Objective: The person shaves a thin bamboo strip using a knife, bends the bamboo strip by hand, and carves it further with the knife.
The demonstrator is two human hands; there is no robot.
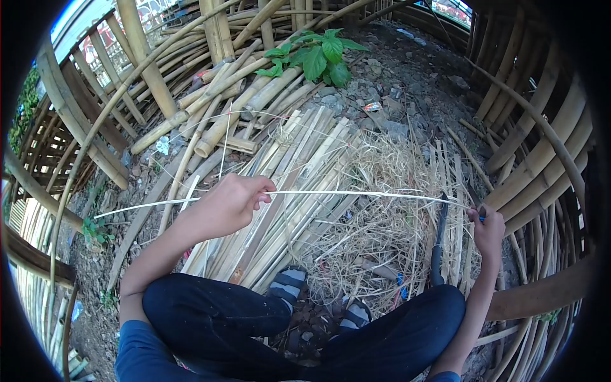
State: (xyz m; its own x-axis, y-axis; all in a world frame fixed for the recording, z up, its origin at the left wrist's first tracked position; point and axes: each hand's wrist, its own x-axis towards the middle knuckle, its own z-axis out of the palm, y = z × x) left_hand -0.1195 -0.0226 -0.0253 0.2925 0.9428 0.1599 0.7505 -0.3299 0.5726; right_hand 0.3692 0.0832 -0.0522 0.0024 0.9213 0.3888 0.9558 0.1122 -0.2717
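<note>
Seated cross-legged on the ground, I hold a long, thin bamboo strip stretched across my lap, pale cream in colour, very narrow, slightly bowed w/ a whippy tail running out past my left hand toward the left. Left-hand fingers are curled tight around the strip, thumb & forefinger pinching it near the knuckles. My right hand is closed at the strip's other end, fist upright; a bit of blue shows at the fingers, can't tell what it is. A dark blade or tool stands roughly upright just beside the right hand, under the strip's right end; whether the hand grips it I can't tell. Below the strip lies a bed of split bamboo slats fanned out flat, and beside them a tangle of dry shavings. Round bamboo poles are piled further back at left, w/ a green leafy plant growing behind them. Curved bamboo frame pieces ring the right side.
</note>
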